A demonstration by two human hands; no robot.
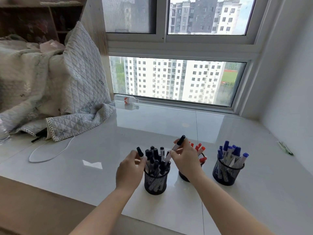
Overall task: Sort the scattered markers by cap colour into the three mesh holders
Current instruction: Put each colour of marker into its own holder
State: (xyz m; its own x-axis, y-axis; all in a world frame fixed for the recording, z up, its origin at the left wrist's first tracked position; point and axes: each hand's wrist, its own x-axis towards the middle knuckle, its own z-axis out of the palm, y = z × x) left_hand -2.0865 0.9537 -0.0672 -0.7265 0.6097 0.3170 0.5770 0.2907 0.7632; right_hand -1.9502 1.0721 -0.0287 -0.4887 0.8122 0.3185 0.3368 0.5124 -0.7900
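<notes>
Three black mesh holders stand in a row on the white sill. The left holder (155, 183) is packed with several black-capped markers. My right hand (185, 158) covers much of the middle holder (201, 157), which has red-capped markers. Blue-capped markers fill the right holder (225, 173). My right hand pinches a black-capped marker (177, 146), tilted above the left holder, cap pointing up. My left hand (131, 168) holds another black-capped marker (140, 152) at the left holder's near-left rim.
A quilted blanket (64, 92) is heaped at the left, with a white cable (50, 153) looping out from under it. A plastic bottle (127, 99) lies by the window. A green pen (285, 148) rests at the far right, near the wall.
</notes>
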